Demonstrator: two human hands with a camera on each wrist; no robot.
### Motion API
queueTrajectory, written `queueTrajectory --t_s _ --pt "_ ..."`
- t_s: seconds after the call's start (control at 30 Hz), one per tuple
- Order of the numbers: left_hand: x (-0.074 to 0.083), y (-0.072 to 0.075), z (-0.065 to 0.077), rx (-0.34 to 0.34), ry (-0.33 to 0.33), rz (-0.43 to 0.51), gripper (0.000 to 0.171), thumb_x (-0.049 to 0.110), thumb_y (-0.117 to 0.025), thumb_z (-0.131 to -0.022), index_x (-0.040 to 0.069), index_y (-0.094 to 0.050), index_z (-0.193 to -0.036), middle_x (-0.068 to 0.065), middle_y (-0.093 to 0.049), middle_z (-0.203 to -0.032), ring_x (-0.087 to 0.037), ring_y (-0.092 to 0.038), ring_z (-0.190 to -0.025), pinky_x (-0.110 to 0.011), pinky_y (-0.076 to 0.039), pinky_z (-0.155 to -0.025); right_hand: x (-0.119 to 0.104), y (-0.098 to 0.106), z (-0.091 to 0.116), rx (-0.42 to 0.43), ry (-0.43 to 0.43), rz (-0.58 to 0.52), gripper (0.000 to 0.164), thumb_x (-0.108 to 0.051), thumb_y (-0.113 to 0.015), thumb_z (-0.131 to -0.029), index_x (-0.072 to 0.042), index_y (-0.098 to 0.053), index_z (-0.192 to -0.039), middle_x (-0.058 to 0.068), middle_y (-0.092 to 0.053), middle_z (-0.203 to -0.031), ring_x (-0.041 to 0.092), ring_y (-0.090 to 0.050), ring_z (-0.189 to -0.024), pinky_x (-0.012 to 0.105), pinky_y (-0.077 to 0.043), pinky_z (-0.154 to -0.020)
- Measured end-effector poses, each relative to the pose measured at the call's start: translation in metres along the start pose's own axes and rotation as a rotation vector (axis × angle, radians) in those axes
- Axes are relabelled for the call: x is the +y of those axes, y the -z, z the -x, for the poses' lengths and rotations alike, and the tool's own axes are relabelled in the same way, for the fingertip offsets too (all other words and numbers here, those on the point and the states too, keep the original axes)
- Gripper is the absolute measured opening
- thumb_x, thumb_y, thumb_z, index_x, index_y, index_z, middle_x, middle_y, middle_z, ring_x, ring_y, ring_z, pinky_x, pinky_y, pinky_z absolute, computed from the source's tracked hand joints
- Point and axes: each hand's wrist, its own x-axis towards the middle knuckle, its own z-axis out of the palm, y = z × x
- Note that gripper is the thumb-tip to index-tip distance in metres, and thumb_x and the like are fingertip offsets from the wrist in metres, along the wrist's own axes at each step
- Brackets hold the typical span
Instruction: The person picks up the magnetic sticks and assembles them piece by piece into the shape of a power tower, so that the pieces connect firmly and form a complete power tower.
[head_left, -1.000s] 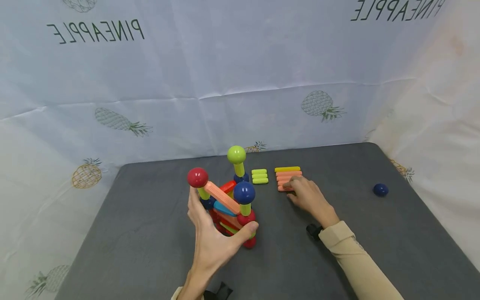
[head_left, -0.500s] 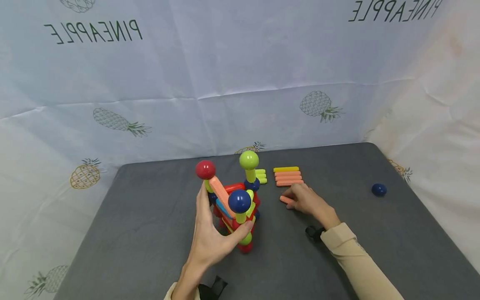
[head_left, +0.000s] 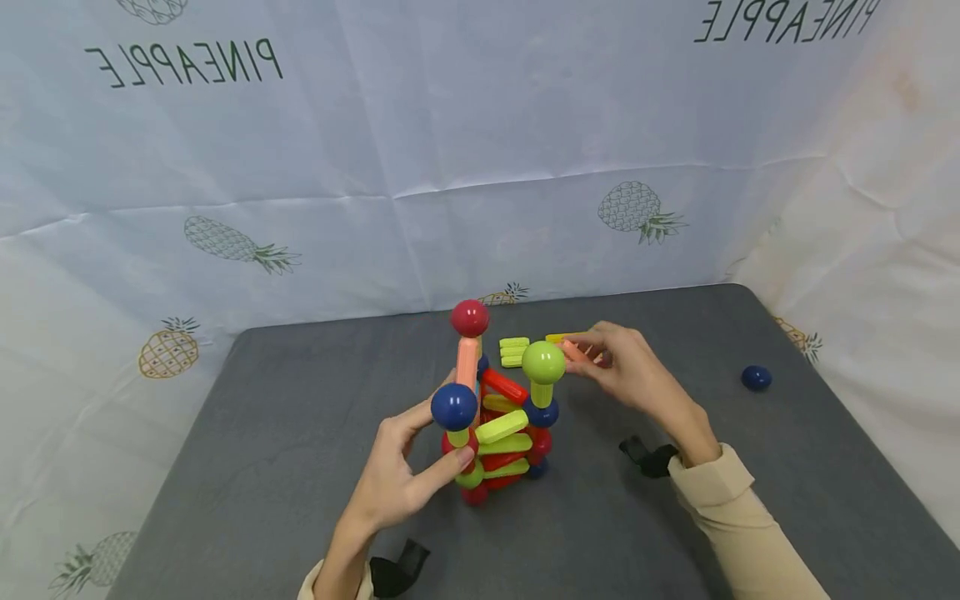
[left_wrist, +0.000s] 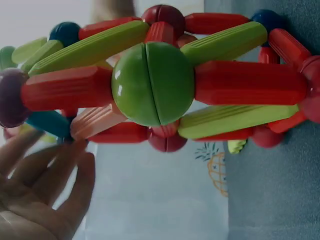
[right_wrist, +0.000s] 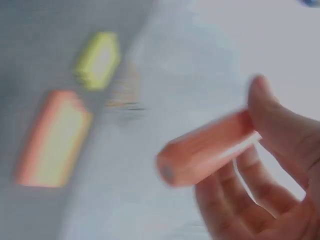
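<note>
A tower of magnetic balls and rods (head_left: 504, 427) in red, green, blue and orange stands at the table's middle. My left hand (head_left: 405, 467) grips its left side, thumb at the front and fingers partly hidden behind. A green ball (left_wrist: 152, 84) on the tower fills the middle of the left wrist view, with that hand's fingers (left_wrist: 70, 175) at lower left. My right hand (head_left: 641, 379) pinches an orange magnetic rod (right_wrist: 205, 147) in the air, beside the top green ball (head_left: 543, 362). The rod and the ball overlap in the head view; contact cannot be told.
Short green rods (head_left: 513, 352) lie behind the tower. A yellow rod (head_left: 558, 337) lies partly hidden behind my right hand, and blurred orange rods (right_wrist: 55, 140) show in the right wrist view. A blue ball (head_left: 756, 377) sits far right on the dark table (head_left: 300, 467).
My right hand has taken an orange rod from its row, lifted it and brought it close to the tower. My left hand has turned the tower, swinging the green-topped corner to the right.
</note>
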Motion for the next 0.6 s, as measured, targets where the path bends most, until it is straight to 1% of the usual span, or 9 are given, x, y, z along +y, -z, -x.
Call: queueTrajectory --t_s 0.07,0.13,0.23,0.3,0.37,0.43,0.47,0.53,0.6 --pt "-0.001 0.001 0.000 0.008 -0.014 -0.007 0.040 0.000 -0.070 -0.091 0.005 -0.067 -0.131 -0.013 -0.072 -0.128 -0.013 -0.064 -0.129 -0.030 -0.049 -0.109 -0.018 0.014 -0.001 0.110 0.036 -0.021 0.036 -0.006 -0.080 -0.087 0.000 -0.073 -0.122 0.011 -0.070 -0.095 0.020 -0.067 -0.084 0.030 -0.061 -0.074" --pt "-0.003 0.001 -0.001 0.020 -0.029 -0.022 0.037 -0.001 -0.068 -0.093 0.002 -0.068 -0.130 -0.015 -0.075 -0.121 -0.010 -0.069 -0.117 -0.029 -0.053 -0.104 -0.039 0.026 -0.003 0.218 0.080 -0.085 0.040 -0.002 -0.080 -0.085 -0.001 -0.072 -0.124 0.011 -0.070 -0.097 0.016 -0.067 -0.087 0.023 -0.060 -0.079" --pt "-0.004 0.001 0.000 0.036 -0.030 -0.060 0.038 0.000 -0.064 -0.097 0.002 -0.065 -0.135 -0.014 -0.075 -0.122 -0.011 -0.069 -0.119 -0.027 -0.053 -0.104 -0.072 0.041 -0.005 0.360 0.172 -0.216 0.046 0.008 -0.081 -0.080 -0.001 -0.072 -0.125 0.009 -0.070 -0.100 0.009 -0.066 -0.091 0.014 -0.057 -0.083" --pt "-0.003 0.000 0.000 0.040 -0.015 -0.078 0.038 0.002 -0.062 -0.099 0.002 -0.063 -0.137 -0.014 -0.074 -0.125 -0.013 -0.068 -0.121 -0.028 -0.053 -0.103 -0.094 0.048 -0.006 0.414 0.242 -0.311 0.048 0.014 -0.080 -0.077 0.001 -0.071 -0.123 0.006 -0.069 -0.100 0.008 -0.066 -0.093 0.016 -0.057 -0.085" --pt "-0.003 -0.002 -0.001 0.049 -0.006 -0.096 0.038 0.002 -0.061 -0.100 0.002 -0.062 -0.138 -0.013 -0.073 -0.127 -0.013 -0.068 -0.121 -0.029 -0.054 -0.102 -0.112 0.052 -0.007 0.430 0.320 -0.380 0.047 0.017 -0.079 -0.076 0.004 -0.071 -0.120 0.005 -0.070 -0.101 0.010 -0.067 -0.093 0.021 -0.059 -0.086" --pt "-0.002 -0.004 -0.001 0.083 -0.023 -0.134 0.040 0.003 -0.062 -0.100 0.004 -0.062 -0.139 -0.012 -0.071 -0.131 -0.011 -0.069 -0.118 -0.027 -0.056 -0.099 -0.125 0.052 -0.008 0.408 0.404 -0.436 0.044 0.014 -0.080 -0.077 0.003 -0.072 -0.119 0.005 -0.071 -0.101 0.014 -0.068 -0.092 0.028 -0.061 -0.086" --pt "-0.002 -0.005 -0.002 0.116 -0.047 -0.155 0.041 0.003 -0.064 -0.098 0.005 -0.063 -0.139 -0.011 -0.071 -0.131 -0.010 -0.070 -0.116 -0.026 -0.056 -0.097 -0.129 0.051 -0.009 0.386 0.444 -0.458 0.043 0.011 -0.081 -0.078 0.001 -0.072 -0.119 0.004 -0.072 -0.101 0.015 -0.069 -0.092 0.030 -0.061 -0.086" --pt "-0.001 -0.008 -0.004 0.213 -0.124 -0.203 0.043 0.001 -0.071 -0.092 0.006 -0.066 -0.135 -0.010 -0.073 -0.126 -0.010 -0.070 -0.108 -0.025 -0.057 -0.092 -0.135 0.047 -0.011 0.329 0.520 -0.478 0.043 0.004 -0.082 -0.081 -0.006 -0.073 -0.122 0.004 -0.073 -0.101 0.016 -0.070 -0.091 0.034 -0.061 -0.085" --pt "-0.001 -0.011 -0.006 0.329 -0.213 -0.251 0.045 0.000 -0.079 -0.084 0.007 -0.070 -0.128 -0.010 -0.074 -0.114 -0.013 -0.069 -0.098 -0.024 -0.056 -0.086 -0.133 0.041 -0.014 0.263 0.581 -0.469 0.047 -0.002 -0.082 -0.084 -0.012 -0.071 -0.128 0.000 -0.074 -0.104 0.013 -0.071 -0.093 0.032 -0.061 -0.085"
